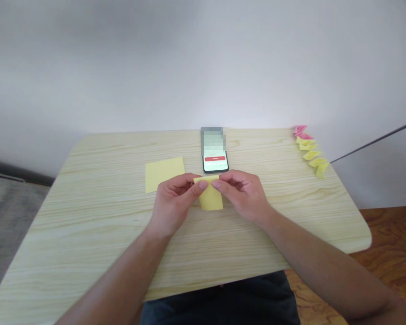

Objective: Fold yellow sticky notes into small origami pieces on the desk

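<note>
Head cam looked fwd n down from the near side of the pale wood-grain, round-cornered table [88, 225], p close tbh.

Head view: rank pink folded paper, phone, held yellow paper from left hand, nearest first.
1. Held yellow paper: gripped by the left hand.
2. Phone: just beyond the held paper.
3. Pink folded paper: far right, back corner of the table.

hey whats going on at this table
A person's left hand and right hand pinch a small, apparently folded yellow paper, thumbs near its top edge. A flat yellow paper sheet lies beyond the left hand; a dark-edged phone, screen lit, lies farther back. Folded pink and yellow paper shapes line the pale wood-grain table's right side.
</note>
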A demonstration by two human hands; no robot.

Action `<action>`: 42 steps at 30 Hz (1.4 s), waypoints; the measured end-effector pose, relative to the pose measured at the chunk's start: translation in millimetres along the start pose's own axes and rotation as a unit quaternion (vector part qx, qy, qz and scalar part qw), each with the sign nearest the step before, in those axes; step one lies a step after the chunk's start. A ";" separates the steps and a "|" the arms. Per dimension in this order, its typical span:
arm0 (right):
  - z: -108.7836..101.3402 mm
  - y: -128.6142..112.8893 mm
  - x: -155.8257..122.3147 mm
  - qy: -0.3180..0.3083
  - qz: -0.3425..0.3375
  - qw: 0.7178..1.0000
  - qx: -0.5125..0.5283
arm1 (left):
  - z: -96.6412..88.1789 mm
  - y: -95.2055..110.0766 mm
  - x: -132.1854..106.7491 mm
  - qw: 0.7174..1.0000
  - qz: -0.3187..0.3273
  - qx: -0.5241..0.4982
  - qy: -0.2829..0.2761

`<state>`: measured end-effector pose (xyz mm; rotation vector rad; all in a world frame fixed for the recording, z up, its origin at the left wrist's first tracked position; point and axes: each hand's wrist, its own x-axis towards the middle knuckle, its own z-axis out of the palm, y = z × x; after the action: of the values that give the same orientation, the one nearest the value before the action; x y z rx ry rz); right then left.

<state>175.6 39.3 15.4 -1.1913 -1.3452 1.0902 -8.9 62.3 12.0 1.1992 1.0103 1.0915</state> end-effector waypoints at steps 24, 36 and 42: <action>-1.9 -0.7 1.3 -0.014 0.008 1.000 -0.002 | -2.6 1.2 1.3 0.999 0.012 0.028 0.011; -3.1 2.4 5.4 -0.028 0.021 0.999 -0.001 | 0.3 4.4 1.0 0.998 0.012 0.063 -0.020; -2.5 0.7 7.5 -0.010 0.030 0.999 0.019 | 0.6 5.4 -0.5 0.992 0.031 0.114 -0.033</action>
<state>177.9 46.8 15.8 -1.2030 -1.3042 1.1683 -8.9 61.9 17.5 1.4493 1.0735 0.9961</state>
